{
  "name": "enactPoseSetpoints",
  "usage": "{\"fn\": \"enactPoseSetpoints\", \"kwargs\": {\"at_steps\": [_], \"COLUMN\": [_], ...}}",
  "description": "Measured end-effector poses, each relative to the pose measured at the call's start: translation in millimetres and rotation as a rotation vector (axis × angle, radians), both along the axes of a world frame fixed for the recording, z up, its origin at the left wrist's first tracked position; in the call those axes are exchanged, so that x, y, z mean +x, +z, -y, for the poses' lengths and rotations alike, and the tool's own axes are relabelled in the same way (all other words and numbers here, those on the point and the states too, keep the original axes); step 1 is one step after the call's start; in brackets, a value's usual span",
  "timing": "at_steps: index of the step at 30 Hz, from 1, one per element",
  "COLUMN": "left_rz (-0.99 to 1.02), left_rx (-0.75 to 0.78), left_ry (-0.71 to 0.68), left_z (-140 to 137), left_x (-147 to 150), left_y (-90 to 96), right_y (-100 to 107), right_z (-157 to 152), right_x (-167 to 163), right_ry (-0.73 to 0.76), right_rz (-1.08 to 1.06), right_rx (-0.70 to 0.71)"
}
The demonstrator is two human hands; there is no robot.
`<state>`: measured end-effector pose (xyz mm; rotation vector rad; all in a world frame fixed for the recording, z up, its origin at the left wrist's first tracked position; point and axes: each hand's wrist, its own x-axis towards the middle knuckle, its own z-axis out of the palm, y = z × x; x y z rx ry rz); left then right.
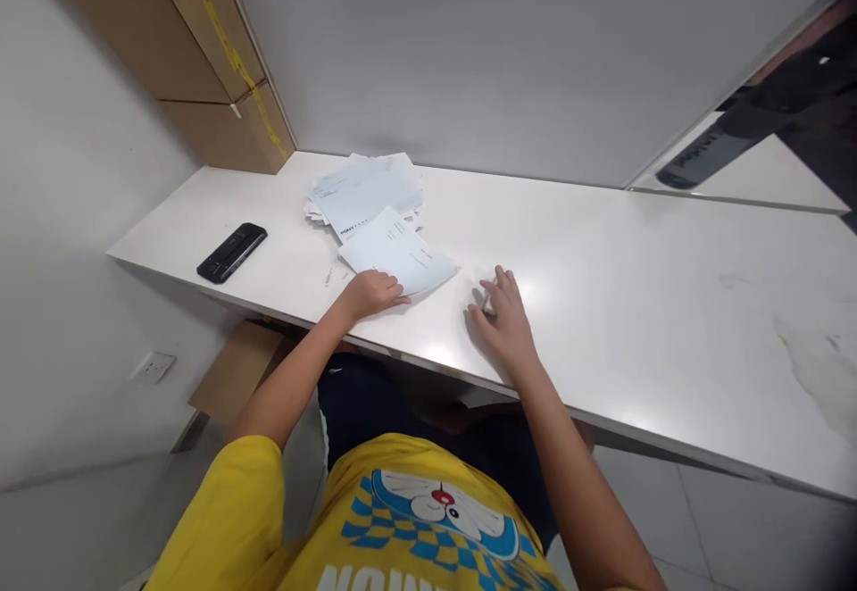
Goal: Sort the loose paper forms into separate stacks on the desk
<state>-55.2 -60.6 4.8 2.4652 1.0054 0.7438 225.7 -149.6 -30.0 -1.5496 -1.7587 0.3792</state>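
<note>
My left hand [376, 295] pinches the near edge of a printed white sheet of paper [400, 256], thumb on one side and fingers curled. The sheet lies tilted on the white table, its right corner slightly raised. Behind it, partly under its far edge, is an untidy stack of printed papers [368, 187]. To the right, apart from the sheet, my right hand [505, 319] rests low over the table. Its thumb and fingers curve around a small whitish object [489, 304], mostly hidden, whose kind I cannot make out.
A black phone [232, 253] lies on the white table [636, 305] at the left. Cardboard boxes [220, 127] with yellow tape stand in the back left corner. A grey panel [469, 64] rises behind the table. Below, an open carton [237, 368] sits near a wall socket [153, 367].
</note>
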Motion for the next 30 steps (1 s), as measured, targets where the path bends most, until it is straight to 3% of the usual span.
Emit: {"fn": "enactPoseSetpoints", "kwargs": {"at_steps": [2,7,9,15,21,26,30], "left_rz": [0.160,1.017,1.230,1.515,1.535,1.535,1.269], "left_rx": [0.017,0.041,-0.002,-0.170,-0.319,-0.551,-0.464], "left_ry": [0.145,0.856,0.978,0.922,0.846,0.815,0.879], "left_z": [3.6,25.1,34.3,37.1,38.2,83.9,118.1], "left_x": [-0.6,-5.9,-9.4,-19.3,-24.7,-21.2,-24.7], "left_y": [-0.1,-7.9,-9.0,3.2,19.6,6.5,-7.8], "right_y": [1.6,2.5,2.1,-1.9,-3.7,-8.1,-4.9], "right_z": [0.1,2.1,3.5,6.4,0.6,2.7,6.9], "right_x": [-0.7,-3.4,-4.0,-4.6,-4.1,-0.9,0.2], "right_ry": [0.007,-0.008,0.019,0.066,-0.024,-0.079,-0.073], "right_rz": [-0.019,-0.104,-0.131,-0.138,-0.164,-0.192,-0.145], "right_rx": [-0.015,-0.030,-0.031,0.021,0.067,0.005,0.020]}}
